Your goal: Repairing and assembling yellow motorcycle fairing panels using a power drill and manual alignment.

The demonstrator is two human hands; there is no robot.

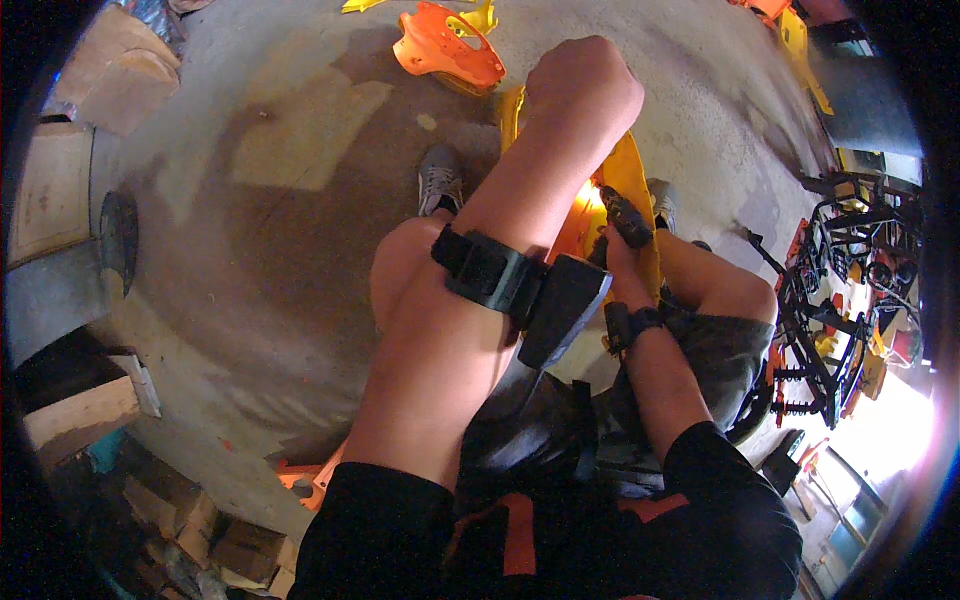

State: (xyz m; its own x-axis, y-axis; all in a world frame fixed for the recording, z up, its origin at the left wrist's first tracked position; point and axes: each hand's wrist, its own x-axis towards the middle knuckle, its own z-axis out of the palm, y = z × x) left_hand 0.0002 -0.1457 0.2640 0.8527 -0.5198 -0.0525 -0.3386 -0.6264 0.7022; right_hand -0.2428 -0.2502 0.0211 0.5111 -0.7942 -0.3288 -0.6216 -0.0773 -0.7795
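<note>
A long yellow plastic panel (630,170) with an orange part (576,235) inside it stands between my knees. My left hand (590,80) is closed above the panel's far end. Its back faces up and the curled fingers are hidden, so what it grips cannot be made out. Lower down, my right hand (622,262) wraps round a dark cordless drill (627,217). The drill points into the panel, and a bright glow lights the orange part at its front. My left forearm covers much of the panel's left side.
Orange (450,45) and yellow (480,18) plastic shells lie on the concrete floor ahead. Black metal frames (830,300) crowd the right side. Cardboard boxes (85,410) and wooden pieces line the left. Another orange piece (310,480) lies beside my left elbow.
</note>
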